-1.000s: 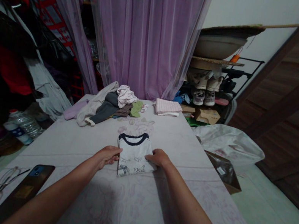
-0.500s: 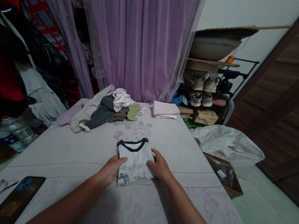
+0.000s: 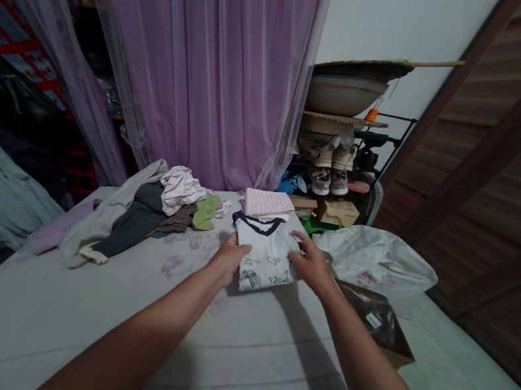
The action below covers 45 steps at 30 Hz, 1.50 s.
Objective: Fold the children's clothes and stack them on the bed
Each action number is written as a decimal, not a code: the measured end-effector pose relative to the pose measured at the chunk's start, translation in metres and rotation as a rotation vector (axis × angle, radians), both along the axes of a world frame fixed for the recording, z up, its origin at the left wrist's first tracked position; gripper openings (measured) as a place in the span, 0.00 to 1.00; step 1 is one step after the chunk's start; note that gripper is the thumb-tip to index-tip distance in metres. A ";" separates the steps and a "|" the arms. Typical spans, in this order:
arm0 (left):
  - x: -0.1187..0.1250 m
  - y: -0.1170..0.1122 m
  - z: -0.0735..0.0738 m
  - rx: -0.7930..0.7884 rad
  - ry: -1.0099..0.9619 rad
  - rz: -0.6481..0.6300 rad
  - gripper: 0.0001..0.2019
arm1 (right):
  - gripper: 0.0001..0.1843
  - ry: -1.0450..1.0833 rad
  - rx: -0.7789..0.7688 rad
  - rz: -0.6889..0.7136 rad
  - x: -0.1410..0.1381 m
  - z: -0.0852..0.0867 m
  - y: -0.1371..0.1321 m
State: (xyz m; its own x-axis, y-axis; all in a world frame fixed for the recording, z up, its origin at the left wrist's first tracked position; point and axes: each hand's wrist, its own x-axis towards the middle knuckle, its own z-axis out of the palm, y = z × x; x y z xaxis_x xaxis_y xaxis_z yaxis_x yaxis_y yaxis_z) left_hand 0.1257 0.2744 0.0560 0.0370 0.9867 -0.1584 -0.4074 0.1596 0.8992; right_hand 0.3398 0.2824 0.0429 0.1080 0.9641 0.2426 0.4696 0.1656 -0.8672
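Note:
A folded white T-shirt (image 3: 264, 254) with a dark collar and small prints is held up over the far right part of the bed. My left hand (image 3: 229, 260) grips its left edge and my right hand (image 3: 311, 264) grips its right edge, fingers closed on the cloth. Just behind the shirt lies a folded pink striped garment (image 3: 266, 203). To the left is a loose heap of clothes (image 3: 152, 209) in grey, pink, brown and green.
The pale bed sheet (image 3: 71, 296) fills the foreground. A purple sheer curtain (image 3: 204, 57) hangs behind. At the right lie a white plastic bag (image 3: 375, 259), a brown carton (image 3: 379, 320), and a shoe rack (image 3: 340, 169) with a basin on top.
Both hands have lifted the folded T-shirt from the middle of the bed and carried it away from me to the right, close to the pink folded garment. My view has swung right.

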 end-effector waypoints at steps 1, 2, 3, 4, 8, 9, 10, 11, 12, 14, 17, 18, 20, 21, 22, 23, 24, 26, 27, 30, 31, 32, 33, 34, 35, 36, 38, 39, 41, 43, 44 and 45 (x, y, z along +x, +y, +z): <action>0.006 0.013 0.000 -0.018 0.022 0.007 0.27 | 0.30 -0.009 -0.003 -0.035 0.008 0.000 0.012; 0.010 0.022 -0.002 -0.054 0.056 0.027 0.28 | 0.30 -0.025 -0.026 -0.081 0.015 -0.003 0.023; 0.013 0.028 -0.006 -0.097 0.099 0.058 0.30 | 0.30 -0.049 -0.063 -0.135 0.021 -0.007 0.033; 0.013 0.031 -0.011 -0.137 0.144 0.093 0.31 | 0.30 -0.077 -0.108 -0.187 0.027 -0.013 0.042; -0.004 0.011 -0.046 -0.146 0.232 0.175 0.30 | 0.30 -0.133 -0.245 -0.295 0.045 -0.046 0.060; -0.011 0.002 -0.054 -0.130 0.246 0.178 0.28 | 0.30 -0.134 -0.255 -0.293 0.048 -0.052 0.062; -0.018 -0.006 -0.062 -0.101 0.264 0.175 0.26 | 0.30 -0.138 -0.262 -0.290 0.051 -0.057 0.063; -0.025 -0.014 -0.068 -0.055 0.292 0.163 0.24 | 0.31 -0.144 -0.266 -0.286 0.052 -0.061 0.064; -0.032 -0.020 -0.073 -0.016 0.319 0.153 0.22 | 0.31 -0.152 -0.267 -0.282 0.053 -0.063 0.065; -0.043 -0.029 -0.080 0.053 0.372 0.137 0.20 | 0.32 -0.177 -0.267 -0.282 0.054 -0.063 0.065; -0.052 -0.037 -0.086 0.113 0.440 0.138 0.20 | 0.32 -0.226 -0.272 -0.290 0.050 -0.056 0.062; -0.053 -0.040 -0.088 0.136 0.467 0.141 0.20 | 0.31 -0.265 -0.266 -0.299 0.047 -0.052 0.059; -0.053 -0.043 -0.090 0.188 0.513 0.150 0.20 | 0.30 -0.404 -0.217 -0.321 0.039 -0.045 0.055; -0.052 -0.044 -0.091 0.209 0.526 0.156 0.19 | 0.29 -0.492 -0.173 -0.324 0.033 -0.040 0.054; -0.052 -0.045 -0.092 0.221 0.527 0.166 0.18 | 0.28 -0.578 -0.123 -0.318 0.027 -0.036 0.054; -0.051 -0.045 -0.092 0.222 0.516 0.180 0.18 | 0.27 -0.647 -0.074 -0.299 0.019 -0.031 0.056; -0.050 -0.044 -0.093 0.210 0.492 0.196 0.18 | 0.26 -0.691 -0.034 -0.266 0.011 -0.027 0.059; -0.050 -0.040 -0.092 0.155 0.419 0.220 0.18 | 0.25 -0.744 0.019 -0.179 -0.008 -0.019 0.069; -0.051 -0.037 -0.091 0.116 0.372 0.226 0.19 | 0.25 -0.762 0.030 -0.139 -0.018 -0.016 0.076; -0.062 -0.031 -0.087 0.004 0.197 0.238 0.23 | 0.24 -0.825 0.027 -0.060 -0.048 -0.009 0.099; -0.067 -0.030 -0.085 -0.017 0.124 0.229 0.25 | 0.25 -0.850 0.024 -0.046 -0.057 -0.008 0.106; -0.073 -0.029 -0.084 -0.033 0.039 0.208 0.26 | 0.25 -0.875 0.025 -0.033 -0.066 -0.007 0.112; -0.078 -0.029 -0.082 -0.047 -0.056 0.175 0.26 | 0.26 -0.898 0.030 -0.022 -0.074 -0.006 0.118; -0.084 -0.029 -0.081 -0.067 -0.157 0.139 0.26 | 0.27 -0.917 0.038 -0.014 -0.081 -0.007 0.124; -0.088 -0.028 -0.079 -0.093 -0.256 0.107 0.26 | 0.29 -0.934 0.049 -0.010 -0.088 -0.007 0.129; -0.092 -0.028 -0.077 -0.123 -0.344 0.087 0.25 | 0.30 -0.950 0.061 -0.011 -0.094 -0.008 0.133; -0.096 -0.027 -0.074 -0.183 -0.471 0.079 0.25 | 0.34 -0.977 0.088 -0.029 -0.105 -0.012 0.140; -0.096 -0.026 -0.072 -0.205 -0.508 0.086 0.25 | 0.36 -0.987 0.099 -0.044 -0.110 -0.014 0.143; -0.096 -0.024 -0.070 -0.237 -0.554 0.106 0.24 | 0.37 -0.990 0.100 -0.080 -0.117 -0.018 0.148; -0.095 -0.024 -0.069 -0.250 -0.582 0.119 0.23 | 0.32 -0.977 0.075 -0.105 -0.120 -0.021 0.153; -0.095 -0.023 -0.069 -0.253 -0.589 0.120 0.22 | 0.27 -0.969 0.057 -0.112 -0.120 -0.021 0.156; -0.095 -0.023 -0.069 -0.253 -0.593 0.115 0.22 | 0.23 -0.956 0.040 -0.114 -0.119 -0.020 0.159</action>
